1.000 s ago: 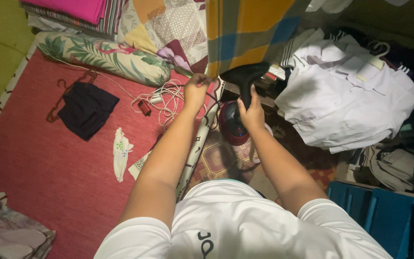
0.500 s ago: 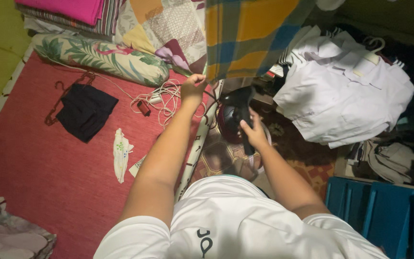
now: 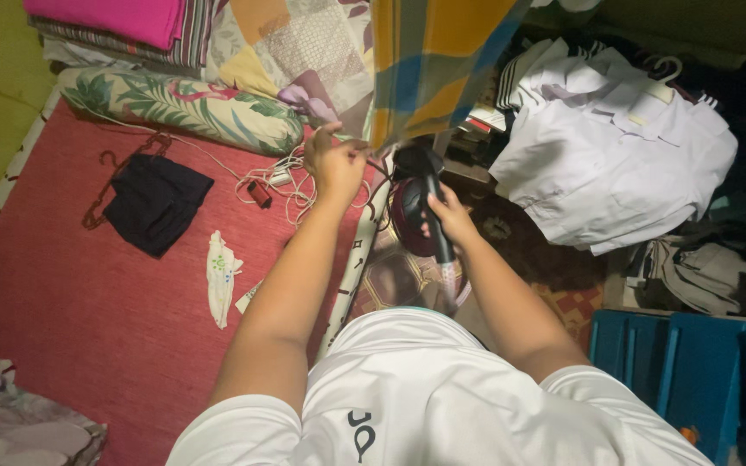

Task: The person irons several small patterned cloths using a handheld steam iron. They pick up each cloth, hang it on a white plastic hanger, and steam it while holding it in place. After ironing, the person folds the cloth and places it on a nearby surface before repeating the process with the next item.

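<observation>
Left hand (image 3: 335, 164) pinches checked cloth's (image 3: 429, 60) lower edge; right hand (image 3: 451, 216) grips steamer (image 3: 420, 168).

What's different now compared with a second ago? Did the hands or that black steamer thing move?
The right hand has lowered the black steamer head from up against the hanging checked cloth to just under its lower edge, still gripping the handle. The left hand shifted slightly left and keeps pinching the cloth's bottom edge. The black garment, white cords and white shirts lie as before.
</observation>
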